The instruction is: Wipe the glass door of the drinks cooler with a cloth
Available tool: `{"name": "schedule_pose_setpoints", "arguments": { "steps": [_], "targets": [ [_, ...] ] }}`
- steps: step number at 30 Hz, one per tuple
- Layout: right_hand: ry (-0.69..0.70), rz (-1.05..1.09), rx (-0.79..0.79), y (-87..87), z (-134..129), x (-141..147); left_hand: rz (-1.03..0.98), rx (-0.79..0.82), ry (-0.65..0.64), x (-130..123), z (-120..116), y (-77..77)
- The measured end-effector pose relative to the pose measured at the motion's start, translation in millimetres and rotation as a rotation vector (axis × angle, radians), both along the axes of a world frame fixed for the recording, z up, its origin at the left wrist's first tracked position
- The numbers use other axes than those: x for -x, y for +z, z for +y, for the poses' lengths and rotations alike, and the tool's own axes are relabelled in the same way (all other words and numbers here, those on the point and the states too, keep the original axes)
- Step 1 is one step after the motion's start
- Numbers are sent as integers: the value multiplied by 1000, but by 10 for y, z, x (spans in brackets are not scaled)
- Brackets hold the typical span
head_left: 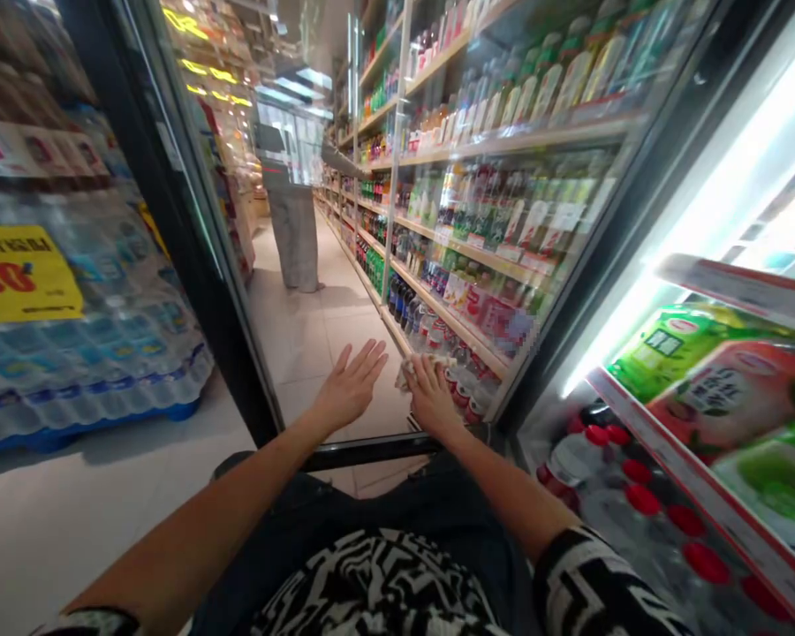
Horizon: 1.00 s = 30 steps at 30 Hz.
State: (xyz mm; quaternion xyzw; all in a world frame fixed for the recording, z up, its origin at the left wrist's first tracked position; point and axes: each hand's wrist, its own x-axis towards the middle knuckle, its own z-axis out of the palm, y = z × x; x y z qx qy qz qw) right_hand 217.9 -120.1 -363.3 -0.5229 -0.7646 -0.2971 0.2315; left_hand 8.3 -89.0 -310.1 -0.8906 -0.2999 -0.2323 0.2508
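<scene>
A glass door (305, 353) in a black frame stands in front of me. Near its lower part, my left hand (349, 387) is spread with its fingers apart and holds nothing. To its right, my right hand (432, 397) presses a light, crumpled cloth (405, 373) against the glass, its fingers over the cloth. Much of the cloth is hidden under that hand; an edge shows at its left and above the fingertips. Shelves of bottles (496, 212) show in the glass.
At the left stand stacked bottle packs (99, 291) with a yellow price sign (26, 274). At the right, a lit cooler holds green and pink packages (735, 389) above red-capped bottles (642, 500). A person (295, 212) appears in the glass, above my hands.
</scene>
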Motion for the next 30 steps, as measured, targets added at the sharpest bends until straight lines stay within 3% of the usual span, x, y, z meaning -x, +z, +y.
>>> {"name": "schedule_pose_setpoints", "arguments": {
  "steps": [2,6,8,10,13,15,21,23,27,29,30],
  "targets": [
    [-14,0,-1,0,-23,-64,9,-14,-12,-3,20,-16],
    [-177,216,-175,420,69,-204,28,-41,-12,-51,57,-43],
    [-212,288,-221,527,92,-242,37,-51,-15,-95,57,-41],
    [-190,283,-198,437,61,-257,31,-71,-21,-133,54,-23],
    [-141,220,-128,150,-11,-292,19,-105,-21,-156,69,17],
    [-141,215,-139,97,-2,-347,22,-128,-24,-152,99,36],
    [-258,442,-325,524,154,-518,-13,-159,-27,-171,168,4],
    [-246,435,-292,419,127,-504,-19,-162,-34,-193,160,-8],
    [-233,336,-192,-63,-9,-443,-1,-183,-68,-242,148,4],
    [-228,311,-184,-121,-22,-453,4,-192,-76,-288,155,28],
    [-224,310,-197,-68,-6,-470,8,-194,-81,-321,161,43]
  ]
}}
